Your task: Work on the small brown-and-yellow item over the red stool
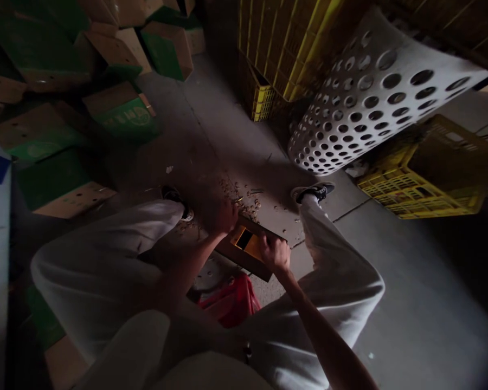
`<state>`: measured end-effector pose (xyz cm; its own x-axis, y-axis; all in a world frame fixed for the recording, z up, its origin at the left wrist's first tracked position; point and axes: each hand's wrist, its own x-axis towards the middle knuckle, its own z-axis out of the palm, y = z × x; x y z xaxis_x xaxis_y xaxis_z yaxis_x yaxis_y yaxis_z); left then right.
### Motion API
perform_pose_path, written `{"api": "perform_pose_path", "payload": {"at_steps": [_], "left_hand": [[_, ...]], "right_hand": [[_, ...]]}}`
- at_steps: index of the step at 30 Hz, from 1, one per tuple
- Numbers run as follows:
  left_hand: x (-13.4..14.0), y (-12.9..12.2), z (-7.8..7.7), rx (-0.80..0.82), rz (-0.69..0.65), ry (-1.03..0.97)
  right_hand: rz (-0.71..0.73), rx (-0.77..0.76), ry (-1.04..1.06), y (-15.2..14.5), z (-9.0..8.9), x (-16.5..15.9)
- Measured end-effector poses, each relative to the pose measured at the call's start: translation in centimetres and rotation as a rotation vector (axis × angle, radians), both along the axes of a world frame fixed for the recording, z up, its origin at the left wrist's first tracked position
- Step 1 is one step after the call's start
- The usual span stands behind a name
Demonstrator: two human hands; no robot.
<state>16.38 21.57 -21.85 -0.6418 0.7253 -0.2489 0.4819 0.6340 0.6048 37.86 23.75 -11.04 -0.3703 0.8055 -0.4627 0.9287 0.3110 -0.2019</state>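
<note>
We are gripping a flat brown board (250, 246) between our knees, low over the floor (390, 260) — the right hand (275, 253) clasping its near edge to steady it, the left hand (223, 216) closing on its far corner, above scattered chips (248, 201).

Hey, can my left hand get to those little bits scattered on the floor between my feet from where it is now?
Probably yes. The left hand sits at the far edge of the brown board, right beside the scattered bits on the floor, and nothing lies between them. It is dim, though.
</note>
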Motion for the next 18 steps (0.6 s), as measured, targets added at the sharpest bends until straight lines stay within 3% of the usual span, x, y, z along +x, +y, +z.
{"api": "perform_pose_path", "payload": {"at_steps": [7, 14, 18], "left_hand": [[1.4, -0.2, 0.9, -0.262, -0.061, 0.272], [1.7, -0.2, 0.4, -0.299, -0.032, 0.325], [1.7, -0.2, -0.1, -0.283, -0.030, 0.323]], "right_hand": [[0.108, -0.152, -0.008, 0.7, 1.4, -0.5], [0.106, -0.237, -0.026, 1.2, 2.4, 1.5], [0.093, -0.214, -0.063, 1.4, 2.1, 3.2]]}}
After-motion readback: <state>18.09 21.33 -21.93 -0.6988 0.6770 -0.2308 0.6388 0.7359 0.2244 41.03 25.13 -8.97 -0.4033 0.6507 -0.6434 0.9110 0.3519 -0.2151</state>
